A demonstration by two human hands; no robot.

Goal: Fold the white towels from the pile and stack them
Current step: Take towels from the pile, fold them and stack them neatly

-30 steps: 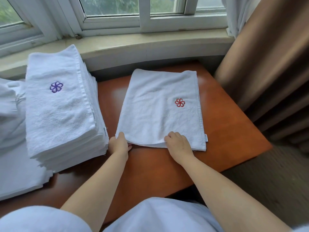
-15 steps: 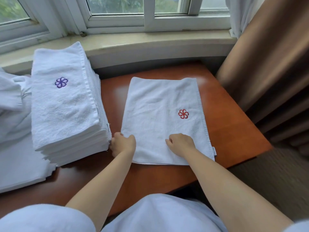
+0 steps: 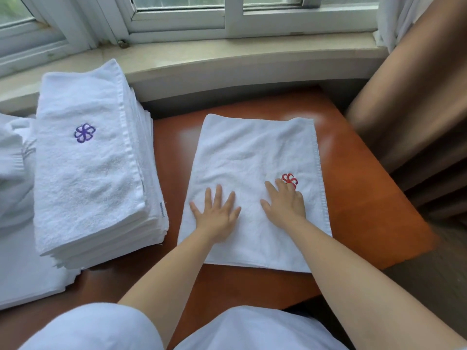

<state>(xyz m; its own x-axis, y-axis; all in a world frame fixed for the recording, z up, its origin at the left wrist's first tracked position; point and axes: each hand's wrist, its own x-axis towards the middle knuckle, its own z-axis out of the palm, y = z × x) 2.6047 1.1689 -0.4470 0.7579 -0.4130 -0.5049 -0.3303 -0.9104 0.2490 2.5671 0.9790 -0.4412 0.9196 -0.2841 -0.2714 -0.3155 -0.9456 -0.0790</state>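
Both my palms are flat on the folded towel (image 3: pixel 255 173) right now, fingers spread and straight, so no real grip on anything, just pressing down on the cloth. My left hand (image 3: pixel 217 215) sits on the near left part of it, my right hand (image 3: pixel 285 205) on the near right, with the fingertips touching the little red flower logo (image 3: pixel 290 180) stitched there. The towel lies flat on the reddish-brown bench (image 3: pixel 366 210), roughly in the middle, its near edge close to the bench's front edge.

Just to the left of it is the stack of folded towels (image 3: pixel 88 168), pretty tall, with a purple flower logo (image 3: pixel 84 133) on the top one. The stack and the towel I'm pressing are close but not touching. Further left there's the loose pile of white towels (image 3: pixel 12 173), all rumpled. Window sill (image 3: pixel 202 61) runs along the back, brown curtain (image 3: pixel 417 97) hangs on the right.
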